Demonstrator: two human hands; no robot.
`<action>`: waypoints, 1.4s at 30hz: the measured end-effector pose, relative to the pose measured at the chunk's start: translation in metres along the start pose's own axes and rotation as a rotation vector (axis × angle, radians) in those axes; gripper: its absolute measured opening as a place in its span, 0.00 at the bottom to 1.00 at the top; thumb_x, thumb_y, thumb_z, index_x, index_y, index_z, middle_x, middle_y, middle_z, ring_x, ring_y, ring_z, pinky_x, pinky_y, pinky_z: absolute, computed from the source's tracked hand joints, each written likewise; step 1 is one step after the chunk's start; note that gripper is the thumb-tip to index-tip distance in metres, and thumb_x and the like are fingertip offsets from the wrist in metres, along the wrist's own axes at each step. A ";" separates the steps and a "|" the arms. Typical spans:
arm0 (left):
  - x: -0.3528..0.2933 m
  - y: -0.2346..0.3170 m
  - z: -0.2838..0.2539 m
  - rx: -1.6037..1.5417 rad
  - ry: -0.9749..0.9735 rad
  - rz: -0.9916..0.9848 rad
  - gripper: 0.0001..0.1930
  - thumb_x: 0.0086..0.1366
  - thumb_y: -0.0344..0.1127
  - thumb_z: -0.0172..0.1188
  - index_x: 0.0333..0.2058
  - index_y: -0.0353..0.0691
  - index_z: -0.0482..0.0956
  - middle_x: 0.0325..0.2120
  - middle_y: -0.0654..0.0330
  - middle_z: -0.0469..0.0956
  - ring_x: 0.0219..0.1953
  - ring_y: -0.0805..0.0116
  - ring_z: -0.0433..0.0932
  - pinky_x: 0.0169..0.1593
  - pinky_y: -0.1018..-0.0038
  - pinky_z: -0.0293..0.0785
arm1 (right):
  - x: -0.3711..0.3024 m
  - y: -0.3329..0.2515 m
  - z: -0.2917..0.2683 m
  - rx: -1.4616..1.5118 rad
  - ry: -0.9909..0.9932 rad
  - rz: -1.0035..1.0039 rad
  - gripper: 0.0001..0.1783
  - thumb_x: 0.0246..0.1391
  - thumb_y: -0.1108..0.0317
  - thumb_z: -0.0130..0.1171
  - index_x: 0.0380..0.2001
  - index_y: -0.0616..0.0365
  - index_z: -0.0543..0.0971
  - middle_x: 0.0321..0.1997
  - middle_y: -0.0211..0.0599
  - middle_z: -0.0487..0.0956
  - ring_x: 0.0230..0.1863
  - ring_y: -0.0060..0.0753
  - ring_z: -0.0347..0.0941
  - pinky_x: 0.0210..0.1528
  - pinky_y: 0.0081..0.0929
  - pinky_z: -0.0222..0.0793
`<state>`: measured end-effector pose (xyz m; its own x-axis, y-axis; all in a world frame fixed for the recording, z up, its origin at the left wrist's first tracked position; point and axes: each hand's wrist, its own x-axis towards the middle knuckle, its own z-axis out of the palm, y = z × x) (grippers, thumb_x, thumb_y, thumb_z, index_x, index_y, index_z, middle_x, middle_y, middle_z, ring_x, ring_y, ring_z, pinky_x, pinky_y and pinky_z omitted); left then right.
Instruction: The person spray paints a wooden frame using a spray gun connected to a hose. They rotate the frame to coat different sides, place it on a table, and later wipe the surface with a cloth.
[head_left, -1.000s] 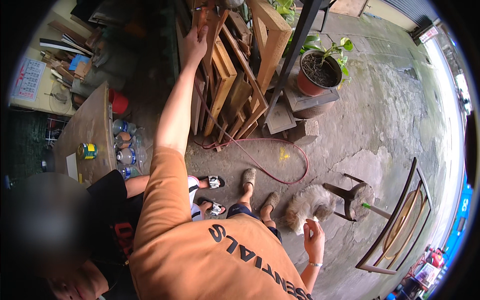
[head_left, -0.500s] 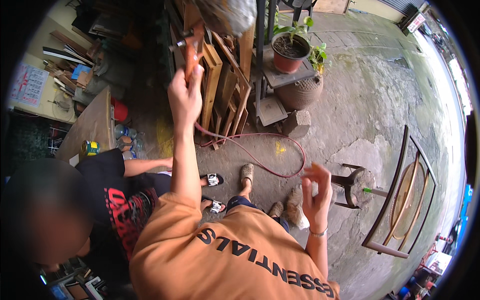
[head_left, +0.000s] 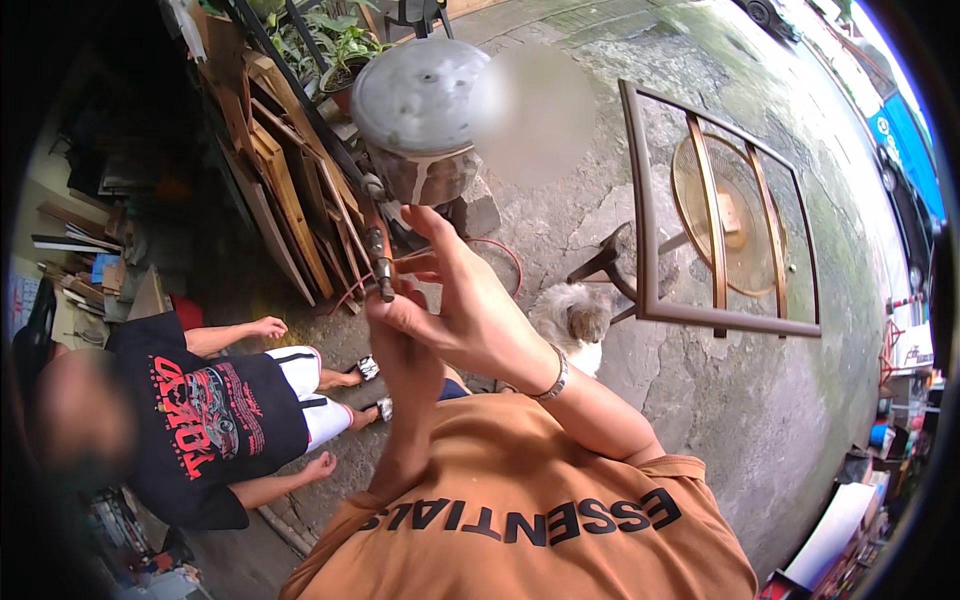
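Observation:
A spray gun with a large round metal cup on top is in front of me. My left hand is closed around its handle, mostly hidden behind my right hand. Across it reaches my right hand, a bracelet on its wrist. Its fingers are stretched and apart beside the gun body, and the thumb lies close to the metal knob at the gun's rear. Whether that thumb presses the knob I cannot tell. Off to the right, a dark brown frame with two crossbars and an oval woven panel rests above a stool.
A dog is on the concrete beside my right forearm. Wooden frames and boards lean at the left, near potted plants. A red hose loops over the ground. Another person in a black shirt is at my left.
The spray gun has come down nearer my chest in my left hand. My right hand has moved left to beside it. The view has shifted, bringing the brown frame closer.

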<state>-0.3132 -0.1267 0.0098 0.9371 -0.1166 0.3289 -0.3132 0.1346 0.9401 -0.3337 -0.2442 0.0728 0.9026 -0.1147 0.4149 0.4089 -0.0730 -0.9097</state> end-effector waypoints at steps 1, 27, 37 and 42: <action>-0.010 0.001 0.009 -0.081 -0.016 0.006 0.26 0.67 0.32 0.55 0.61 0.36 0.60 0.48 0.63 0.68 0.50 0.78 0.68 0.52 0.81 0.63 | -0.011 -0.004 -0.001 0.005 0.008 0.026 0.45 0.51 0.58 0.67 0.62 0.69 0.54 0.58 0.57 0.69 0.50 0.47 0.76 0.49 0.36 0.73; -0.313 -0.108 -0.017 0.545 -0.660 -0.145 0.17 0.60 0.44 0.64 0.23 0.35 0.75 0.17 0.47 0.74 0.21 0.47 0.75 0.26 0.62 0.70 | -0.203 -0.189 -0.128 -0.521 0.501 -0.024 0.29 0.66 0.44 0.43 0.42 0.60 0.78 0.28 0.31 0.81 0.10 0.08 0.59 0.10 0.12 0.48; -0.329 -0.188 -0.124 0.925 0.056 -0.329 0.21 0.69 0.44 0.53 0.23 0.32 0.68 0.15 0.54 0.63 0.21 0.71 0.60 0.25 0.69 0.61 | -0.211 -0.255 -0.391 -1.154 0.553 -0.098 0.20 0.67 0.52 0.46 0.54 0.49 0.76 0.35 0.25 0.81 0.10 0.04 0.50 0.11 0.11 0.43; -0.320 -0.152 -0.084 0.870 0.537 -0.183 0.23 0.72 0.46 0.49 0.23 0.32 0.71 0.16 0.58 0.70 0.21 0.70 0.67 0.28 0.70 0.65 | -0.212 -0.241 -0.489 -1.122 0.552 -0.113 0.20 0.66 0.52 0.46 0.45 0.56 0.80 0.35 0.34 0.81 0.07 0.08 0.56 0.09 0.11 0.47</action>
<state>-0.5524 -0.0275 -0.2453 0.8599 0.4187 0.2920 0.0379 -0.6228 0.7814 -0.6895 -0.6869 0.2134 0.5827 -0.4314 0.6887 -0.1037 -0.8800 -0.4635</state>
